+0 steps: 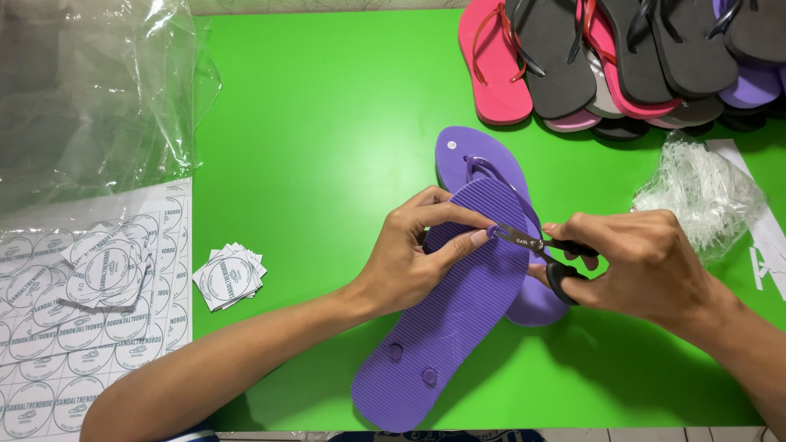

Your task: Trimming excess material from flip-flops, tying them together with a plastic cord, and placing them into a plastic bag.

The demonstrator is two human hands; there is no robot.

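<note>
The purple flip-flop (446, 327) lies sole-up near the middle of the green table (327, 123), its ribbed underside facing the camera, heel toward 7 o'clock and toe toward 1 o'clock. It rests partly on top of a second purple flip-flop (479, 155), which lies strap-up and shows from under it at 12 o'clock and at 3 o'clock. The left hand (409, 254) comes in from 8 o'clock and is clamped on the toe end of the upturned sandal, thumb and forefinger pressed on the sole beside the toe plug. The right hand (643, 262) comes in from 4 o'clock and is closed around the black handles of a small pair of scissors (536, 245), whose metal blades point toward 9 o'clock and meet the sole right at the left thumb tip.

Further out, at 9 o'clock of the sandal, a small stack of square printed labels (231, 277) lies on the green surface, and beyond it, at the table's left edge, sheets of round printed stickers (74, 344) with clear plastic bags (90, 90) above them. At 3 o'clock, just past the right hand, sits a bundle of clear plastic fasteners (696, 192). At 1 o'clock a pile of pink, grey, black and lilac flip-flops (606, 65) is heaped against the table's far edge.
</note>
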